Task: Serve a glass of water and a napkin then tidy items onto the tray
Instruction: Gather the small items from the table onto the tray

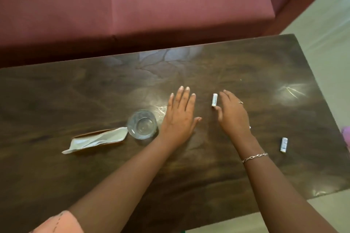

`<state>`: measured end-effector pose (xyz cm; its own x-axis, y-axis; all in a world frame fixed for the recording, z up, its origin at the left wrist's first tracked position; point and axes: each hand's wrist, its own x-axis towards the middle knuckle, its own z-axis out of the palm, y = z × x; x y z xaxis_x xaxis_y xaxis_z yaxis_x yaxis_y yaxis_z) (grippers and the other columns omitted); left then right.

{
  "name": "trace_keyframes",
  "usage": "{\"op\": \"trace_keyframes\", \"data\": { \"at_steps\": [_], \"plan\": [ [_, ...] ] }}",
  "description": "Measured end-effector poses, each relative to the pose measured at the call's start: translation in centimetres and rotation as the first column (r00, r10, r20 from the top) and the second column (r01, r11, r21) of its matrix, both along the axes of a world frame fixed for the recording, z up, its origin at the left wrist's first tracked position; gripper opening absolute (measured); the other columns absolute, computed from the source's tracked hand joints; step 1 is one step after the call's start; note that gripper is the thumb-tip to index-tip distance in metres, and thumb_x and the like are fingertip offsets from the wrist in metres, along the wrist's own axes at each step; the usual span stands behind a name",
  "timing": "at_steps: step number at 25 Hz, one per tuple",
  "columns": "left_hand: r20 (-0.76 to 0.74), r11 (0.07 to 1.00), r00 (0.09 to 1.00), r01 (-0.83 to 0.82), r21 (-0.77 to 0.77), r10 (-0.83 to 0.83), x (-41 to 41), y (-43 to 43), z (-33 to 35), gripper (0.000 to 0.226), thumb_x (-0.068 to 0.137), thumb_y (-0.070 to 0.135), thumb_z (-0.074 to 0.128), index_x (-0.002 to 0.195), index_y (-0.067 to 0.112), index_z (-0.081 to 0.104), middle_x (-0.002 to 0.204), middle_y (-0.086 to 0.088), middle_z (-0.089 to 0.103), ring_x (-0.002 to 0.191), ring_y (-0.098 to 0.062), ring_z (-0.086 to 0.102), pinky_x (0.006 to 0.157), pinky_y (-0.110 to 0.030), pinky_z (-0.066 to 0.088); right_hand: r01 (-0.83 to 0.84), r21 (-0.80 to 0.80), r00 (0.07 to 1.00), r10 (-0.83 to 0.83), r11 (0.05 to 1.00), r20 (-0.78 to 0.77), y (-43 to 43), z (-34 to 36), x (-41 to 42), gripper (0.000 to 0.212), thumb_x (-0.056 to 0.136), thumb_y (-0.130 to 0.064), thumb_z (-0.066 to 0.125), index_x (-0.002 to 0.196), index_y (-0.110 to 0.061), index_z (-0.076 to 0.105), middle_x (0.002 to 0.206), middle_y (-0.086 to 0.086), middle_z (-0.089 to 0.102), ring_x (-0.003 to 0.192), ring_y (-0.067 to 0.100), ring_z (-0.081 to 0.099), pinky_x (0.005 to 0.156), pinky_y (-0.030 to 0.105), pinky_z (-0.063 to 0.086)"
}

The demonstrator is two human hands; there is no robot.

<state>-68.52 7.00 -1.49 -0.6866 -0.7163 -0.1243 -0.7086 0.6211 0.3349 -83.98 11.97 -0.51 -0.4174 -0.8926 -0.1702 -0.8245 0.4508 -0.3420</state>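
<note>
A clear glass (142,124) of water stands on the dark wooden table (94,91). Just left of it lies a white napkin (98,139), crumpled over a thin brown strip. My left hand (180,117) hovers flat with fingers spread, just right of the glass, holding nothing. My right hand (232,111) reaches down beside a small white cylinder (215,100); thumb and fingertips are at its two ends, fingers apart. A second white cylinder (283,144) lies near the table's right edge. No tray is in view.
A maroon sofa (151,5) runs along the table's far edge. Pale floor (322,24) shows to the right. A purple object (346,134) peeks in at the right border. The table's right corner sits close to the second cylinder.
</note>
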Motion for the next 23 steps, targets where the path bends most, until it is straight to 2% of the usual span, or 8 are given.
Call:
{"op": "trace_keyframes", "data": {
  "at_steps": [4,6,9,12,15,18,20,23],
  "plan": [
    [0.096,0.977,0.972,0.210,0.043,-0.213,-4.6,-0.1,-2.8,0.055,0.096,0.018,0.038,0.144,0.001,0.016,0.155,-0.018,0.016,0.145,-0.030,0.004,0.119,-0.039,0.010,0.184,0.193,0.983,-0.178,0.964,-0.047,4.2,-3.2,-5.2,0.032,0.085,-0.009,0.058,0.116,-0.003,0.053,0.121,0.017,0.052,0.109,0.039,0.049,0.081,0.044,0.045],
    [0.149,0.941,0.930,0.336,0.025,-0.336,-6.5,-0.5,-4.4,0.046,0.097,0.005,0.029,0.141,-0.002,0.022,0.152,-0.021,0.021,0.144,-0.033,0.012,0.118,-0.042,0.016,0.204,0.248,0.979,-0.199,0.947,-0.043,5.1,-4.6,-6.9,0.035,0.083,-0.010,0.061,0.117,-0.006,0.053,0.118,0.017,0.051,0.106,0.038,0.049,0.078,0.042,0.045],
    [0.259,0.864,0.840,0.502,-0.040,-0.476,-9.1,-1.8,-6.4,0.040,0.096,0.003,0.022,0.136,-0.003,0.029,0.150,-0.024,0.022,0.140,-0.035,0.020,0.114,-0.044,0.024,0.190,0.286,0.981,-0.190,0.939,-0.029,5.3,-6.6,-8.3,0.038,0.081,-0.012,0.065,0.116,-0.007,0.051,0.116,0.016,0.048,0.106,0.037,0.046,0.076,0.041,0.044],
    [0.305,0.831,0.804,0.553,-0.068,-0.510,-11.1,-3.5,-7.2,0.032,0.094,0.005,0.028,0.122,0.001,0.042,0.138,-0.024,0.035,0.123,-0.036,0.038,0.092,-0.045,0.041,0.178,0.295,0.984,-0.177,0.939,-0.029,5.2,-8.1,-8.7,0.030,0.082,-0.012,0.063,0.109,-0.009,0.050,0.111,0.014,0.047,0.104,0.035,0.046,0.073,0.042,0.045],
    [0.311,0.829,0.801,0.556,-0.066,-0.512,-12.6,-4.7,-7.5,0.026,0.091,0.003,0.036,0.115,0.004,0.046,0.124,-0.020,0.043,0.107,-0.034,0.046,0.072,-0.039,0.042,0.178,0.246,0.984,-0.177,0.953,-0.024,5.5,-9.0,-9.2,0.025,0.084,-0.003,0.056,0.106,-0.011,0.052,0.108,0.013,0.049,0.101,0.034,0.047,0.068,0.038,0.042],
    [0.333,0.855,0.808,0.519,-0.013,-0.486,-13.3,-5.2,-7.3,0.024,0.093,0.005,0.036,0.114,0.003,0.048,0.120,-0.017,0.046,0.106,-0.034,0.046,0.067,-0.036,0.038,0.197,0.225,0.980,-0.199,0.954,-0.014,5.9,-9.3,-9.2,0.027,0.084,0.002,0.052,0.108,-0.011,0.053,0.108,0.013,0.050,0.103,0.034,0.047,0.068,0.036,0.040],
    [0.294,0.908,0.869,0.419,-0.010,-0.398,-13.0,-5.1,-6.9,0.023,0.092,0.004,0.036,0.112,0.002,0.048,0.119,-0.016,0.048,0.108,-0.034,0.045,0.069,-0.035,0.036,0.229,0.203,0.972,-0.236,0.952,0.011,5.8,-9.1,-9.0,0.031,0.082,0.004,0.052,0.110,-0.009,0.053,0.111,0.015,0.051,0.104,0.035,0.048,0.074,0.039,0.042],
    [0.071,0.989,0.987,0.145,0.035,-0.147,-11.3,-4.4,-5.8,0.024,0.083,-0.007,0.041,0.104,0.002,0.048,0.112,-0.015,0.052,0.102,-0.033,0.048,0.067,-0.035,0.033,0.290,0.076,0.951,-0.296,0.954,0.086,4.7,-7.8,-8.0,0.031,0.083,0.004,0.051,0.112,-0.005,0.055,0.114,0.018,0.053,0.105,0.035,0.050,0.081,0.037,0.037]
  ]
}}
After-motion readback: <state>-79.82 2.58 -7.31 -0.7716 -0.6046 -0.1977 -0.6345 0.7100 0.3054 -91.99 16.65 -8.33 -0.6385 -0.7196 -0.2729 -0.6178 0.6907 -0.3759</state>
